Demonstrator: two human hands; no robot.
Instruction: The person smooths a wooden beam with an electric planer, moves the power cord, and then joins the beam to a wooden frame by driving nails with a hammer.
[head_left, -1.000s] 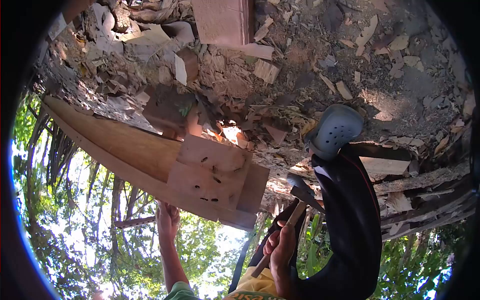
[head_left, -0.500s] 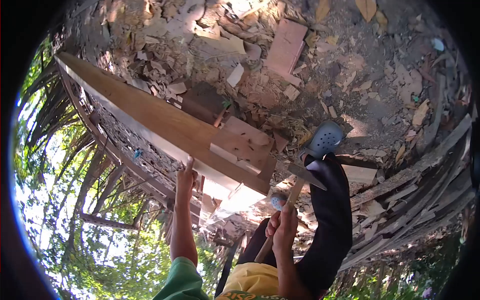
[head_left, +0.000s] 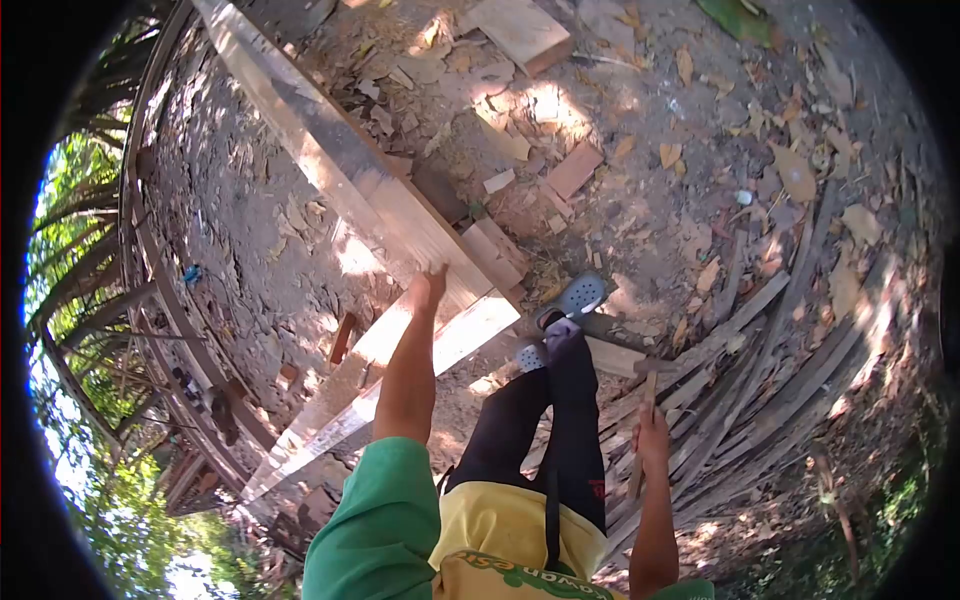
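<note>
A long squared wooden beam (head_left: 345, 190) runs from the upper left to the centre, its end meeting another pale timber (head_left: 370, 365) that slants to the lower left. My left hand (head_left: 428, 288) is on the beam near that end, its bent fingers against the wood; their undersides are hidden. Off to the right, away from the beam, my right hand (head_left: 652, 440) is closed round the wooden handle of an adze-like tool (head_left: 655, 368), its metal head pointing up in view.
Wood blocks (head_left: 520, 35) and a reddish piece (head_left: 575, 170) lie on ground littered with chips and leaves. My shoes (head_left: 582, 296) stand near the beam's end. Long boards (head_left: 740, 350) are piled at right. A curved rail (head_left: 150, 240) runs along the left.
My right hand has moved right with the tool, away from my lap. My left hand is still at the beam, whose visible faces have changed. The view has shifted, showing more of the slanting timber.
</note>
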